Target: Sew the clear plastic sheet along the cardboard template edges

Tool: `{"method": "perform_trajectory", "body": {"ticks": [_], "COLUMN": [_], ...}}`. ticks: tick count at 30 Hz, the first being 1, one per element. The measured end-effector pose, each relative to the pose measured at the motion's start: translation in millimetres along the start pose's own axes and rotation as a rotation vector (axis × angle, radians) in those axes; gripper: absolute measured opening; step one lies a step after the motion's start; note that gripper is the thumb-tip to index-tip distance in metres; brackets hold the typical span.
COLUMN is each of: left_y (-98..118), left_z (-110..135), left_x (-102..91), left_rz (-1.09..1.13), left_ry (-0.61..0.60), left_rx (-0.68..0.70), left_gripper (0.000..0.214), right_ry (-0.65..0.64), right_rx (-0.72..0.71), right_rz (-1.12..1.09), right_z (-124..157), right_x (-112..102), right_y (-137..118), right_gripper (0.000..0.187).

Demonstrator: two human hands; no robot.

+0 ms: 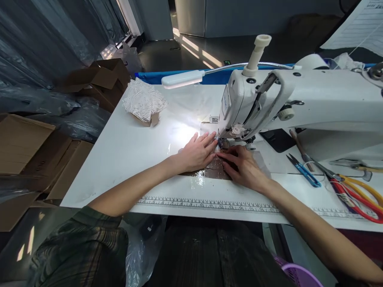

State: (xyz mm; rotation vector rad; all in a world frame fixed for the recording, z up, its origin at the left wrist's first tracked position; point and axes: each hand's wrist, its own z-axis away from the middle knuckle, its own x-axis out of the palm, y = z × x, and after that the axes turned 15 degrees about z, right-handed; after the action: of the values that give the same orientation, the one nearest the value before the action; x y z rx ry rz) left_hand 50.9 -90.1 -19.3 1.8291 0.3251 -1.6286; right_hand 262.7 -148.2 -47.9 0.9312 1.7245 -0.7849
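Observation:
A brown, glossy sheet (199, 173) lies on the white sewing table, partly covered by both hands; its exact material is hard to make out. My left hand (199, 150) rests flat on it, fingers stretched toward the presser foot (223, 142) of the white sewing machine (239, 99). On the other side, my right hand (243, 166) has its fingers bent and drawn together at the sheet's edge, just in front of the presser foot. The fingertips of both hands nearly meet there. The needle point itself is too small to see.
A stack of white lace pieces (143, 99) sits at the table's back left. Blue thread snips (304, 170) and scissors with red and yellow handles (359, 191) lie at right. A ruler strip (209, 205) runs along the front edge. Cardboard boxes (36, 155) stand left.

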Motion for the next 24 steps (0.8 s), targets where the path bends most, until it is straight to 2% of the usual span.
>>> {"method": "perform_trajectory", "body": {"ticks": [6, 15, 24], "left_y": [-17.1, -39.6, -43.7], "left_z": [-11.1, -23.9, -26.4], "left_x": [-3.7, -4.6, 0.8], "left_rz": [0.102, 0.143, 0.119], "left_ry": [0.029, 0.033, 0.067], "left_rx": [0.069, 0.177, 0.179], "left_gripper": [0.046, 0.039, 0.039], "right_ry": [-0.011, 0.033, 0.073], "right_rx": [0.062, 0.062, 0.062], "right_rz": [0.056, 0.180, 0.284], "right_z": [-0.8, -2.9, -0.9], "right_x": [4.5, 3.2, 5.6], "right_y": [0.1, -6.7, -11.6], "right_gripper": [0.041, 0.041, 0.039]}}
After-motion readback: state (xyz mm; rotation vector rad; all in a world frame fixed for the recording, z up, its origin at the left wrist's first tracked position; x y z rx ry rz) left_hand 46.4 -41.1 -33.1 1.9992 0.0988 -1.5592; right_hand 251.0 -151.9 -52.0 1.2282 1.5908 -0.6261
